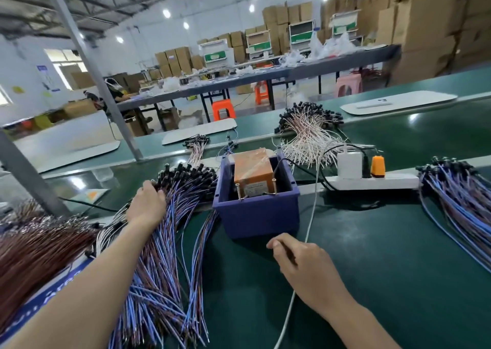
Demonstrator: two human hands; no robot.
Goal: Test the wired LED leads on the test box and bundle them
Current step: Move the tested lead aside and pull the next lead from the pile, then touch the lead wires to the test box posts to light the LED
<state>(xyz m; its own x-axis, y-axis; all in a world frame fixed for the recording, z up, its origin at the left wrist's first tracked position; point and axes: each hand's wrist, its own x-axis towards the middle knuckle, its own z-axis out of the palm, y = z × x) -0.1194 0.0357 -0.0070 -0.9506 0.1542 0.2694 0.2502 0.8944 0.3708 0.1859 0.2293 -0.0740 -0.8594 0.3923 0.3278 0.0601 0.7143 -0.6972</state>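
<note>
Fingers of the left hand (147, 204) spread on the blue-wired leads (164, 242) left of the test box (256, 189); right hand (303, 262) loosely curled, empty, before it.

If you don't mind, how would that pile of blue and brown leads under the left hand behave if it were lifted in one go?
The pile of blue and brown leads would probably be floppy: the thin wires already fan and curve over the belt. Being loose and unbundled, strands would likely slip out or snag neighbours. The black LED heads near the left hand may make that end droop.

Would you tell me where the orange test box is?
In the head view, centre: the orange test box sits inside the blue bin, left of the white power strip.
</note>
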